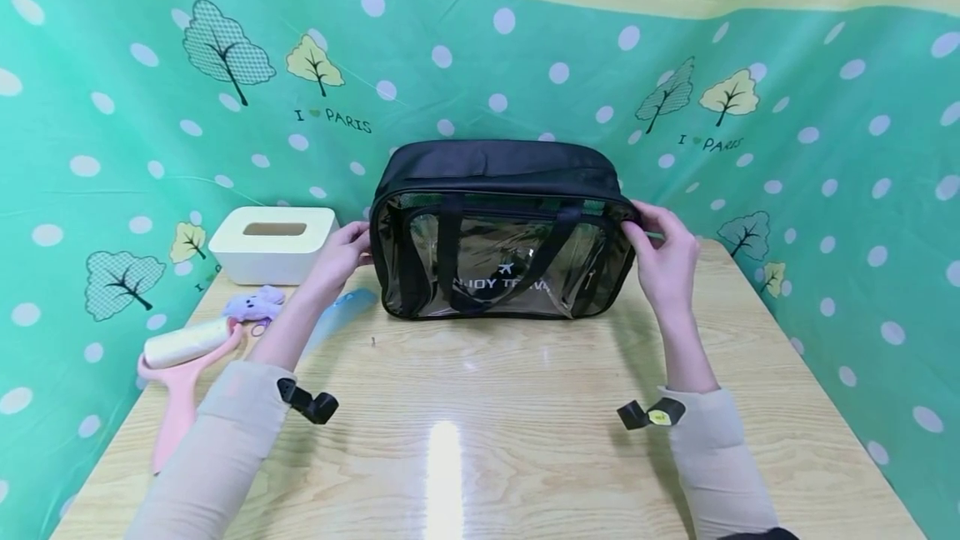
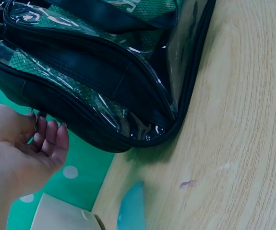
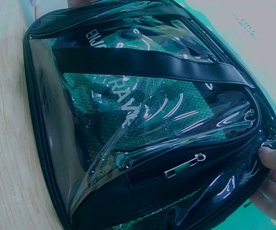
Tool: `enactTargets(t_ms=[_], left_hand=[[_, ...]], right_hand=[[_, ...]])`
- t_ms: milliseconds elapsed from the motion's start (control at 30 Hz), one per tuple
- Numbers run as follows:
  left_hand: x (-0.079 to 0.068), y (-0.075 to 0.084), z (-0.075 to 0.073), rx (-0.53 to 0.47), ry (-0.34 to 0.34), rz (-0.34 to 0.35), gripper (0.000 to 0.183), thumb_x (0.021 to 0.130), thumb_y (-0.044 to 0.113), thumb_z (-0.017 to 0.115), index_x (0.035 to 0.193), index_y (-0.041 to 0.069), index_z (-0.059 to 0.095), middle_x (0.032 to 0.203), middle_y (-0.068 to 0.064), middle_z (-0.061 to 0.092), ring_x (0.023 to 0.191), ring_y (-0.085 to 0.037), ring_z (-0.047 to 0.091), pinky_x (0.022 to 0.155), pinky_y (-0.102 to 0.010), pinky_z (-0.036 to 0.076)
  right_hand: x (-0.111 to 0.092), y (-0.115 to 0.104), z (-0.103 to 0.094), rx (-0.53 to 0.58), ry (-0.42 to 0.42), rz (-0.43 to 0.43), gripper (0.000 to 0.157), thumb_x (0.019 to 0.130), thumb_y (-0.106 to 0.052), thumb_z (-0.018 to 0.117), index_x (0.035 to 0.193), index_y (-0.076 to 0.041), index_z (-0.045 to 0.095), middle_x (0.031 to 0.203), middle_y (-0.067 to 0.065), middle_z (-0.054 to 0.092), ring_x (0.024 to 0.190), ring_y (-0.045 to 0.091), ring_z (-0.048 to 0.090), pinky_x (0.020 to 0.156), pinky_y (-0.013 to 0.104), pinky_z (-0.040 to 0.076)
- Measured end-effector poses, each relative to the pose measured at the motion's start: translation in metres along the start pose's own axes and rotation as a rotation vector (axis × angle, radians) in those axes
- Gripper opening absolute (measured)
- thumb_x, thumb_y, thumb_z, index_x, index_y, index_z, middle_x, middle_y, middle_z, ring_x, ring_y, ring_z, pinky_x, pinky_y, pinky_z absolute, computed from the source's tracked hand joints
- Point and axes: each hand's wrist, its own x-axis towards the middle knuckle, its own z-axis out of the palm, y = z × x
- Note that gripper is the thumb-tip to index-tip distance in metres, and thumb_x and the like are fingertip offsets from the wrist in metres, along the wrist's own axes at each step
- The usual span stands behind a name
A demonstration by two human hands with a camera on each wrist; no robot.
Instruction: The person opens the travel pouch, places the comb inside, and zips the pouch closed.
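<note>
A black travel bag [image 1: 491, 232] with clear panels, two straps and white lettering stands upright on the table. At its left side, my left hand [image 1: 347, 255] has thumb and fingers curled at the dark edge. The left wrist view shows this hand [image 2: 32, 143] pinching a small metallic zipper pull [image 2: 35, 120] there. My right hand [image 1: 663, 248] grips the bag's upper right edge, thumb on the front, the other fingers partly hidden behind it. In the right wrist view a metal zipper pull [image 3: 186, 166] lies on the front pocket's zipper [image 3: 150, 175].
Left of the bag stands a white tissue box [image 1: 273, 250]. In front of it lie a purple plush toy [image 1: 253, 305], a pink-handled lint roller [image 1: 183, 365] and a translucent blue flat piece [image 1: 341, 315]. A green dotted curtain [image 1: 480, 73] hangs behind the table [image 1: 525, 432].
</note>
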Motion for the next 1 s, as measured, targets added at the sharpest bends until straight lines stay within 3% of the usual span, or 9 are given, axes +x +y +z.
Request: enactTargets(t_ms=[200,400,533,1000], left_hand=[[0.001,0.004,-0.001,0.004,0.021,-0.029,0.023,0.113,0.022,0.037,0.113,0.006,0.055,0.092,0.008,0.057,0.088,-0.007,0.057,0.085,-0.022,0.054],[0.002,0.010,-0.003,0.003,0.073,-0.046,0.024,0.111,0.022,0.040,0.099,0.010,0.056,0.083,0.010,0.056,0.081,-0.008,0.055,0.077,-0.021,0.053],[0.001,0.013,-0.004,0.006,0.116,-0.018,0.026,0.109,0.024,0.044,0.091,0.012,0.058,0.079,0.008,0.054,0.076,-0.009,0.052,0.071,-0.020,0.050],[0.005,0.024,-0.006,0.101,0.159,0.004,0.033,0.110,0.035,0.045,0.099,0.007,0.058,0.082,0.006,0.054,0.075,-0.008,0.051,0.070,-0.020,0.049]], right_hand=[[0.000,-0.001,-0.001,-0.004,-0.006,0.001,0.028,0.095,-0.012,0.075,0.123,-0.013,0.076,0.116,0.014,0.075,0.091,-0.010,0.064,0.076,0.005,0.052],[-0.001,-0.004,-0.001,-0.018,-0.017,0.015,0.029,0.095,-0.013,0.074,0.124,-0.014,0.075,0.117,0.015,0.074,0.091,-0.010,0.063,0.077,0.005,0.052],[0.000,-0.004,0.000,-0.019,-0.012,0.006,0.029,0.095,-0.012,0.074,0.124,-0.013,0.075,0.113,0.016,0.073,0.091,-0.011,0.062,0.076,0.005,0.052],[0.001,-0.004,-0.002,-0.001,-0.008,0.008,0.027,0.095,-0.011,0.074,0.122,-0.012,0.076,0.111,0.016,0.072,0.091,-0.009,0.064,0.076,0.006,0.053]])
